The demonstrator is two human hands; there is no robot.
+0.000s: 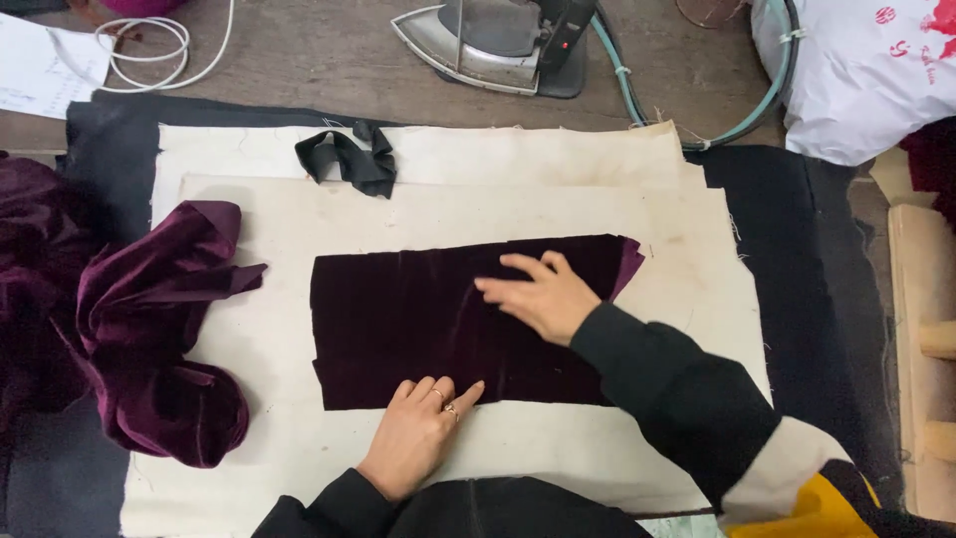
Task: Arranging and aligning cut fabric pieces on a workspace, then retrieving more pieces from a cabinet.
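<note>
Dark velvet panel (pixel 438 319) flat on cream cloth (pixel 249 339), mid surface. Right hand (pixel 538 296) flat on panel, grip spread. Left hand (pixel 423 423) pressing panel's near edge, grip spread, holding nothing. Iron (pixel 498 40) behind.

My bench (pixel 329 55), brown wood: dark blanket (pixel 817 299) covers most; iron (pixel 498 40) at far edge, white cord (pixel 149 45) and paper (pixel 40 60) far left corner, white bag (pixel 856 80) far right corner.

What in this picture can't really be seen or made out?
- Iron, head view: its top is cut off by the upper edge.
- Velvet panel: parts hidden under the right hand and the left hand.
- White bag: cut off at the right edge.
</note>
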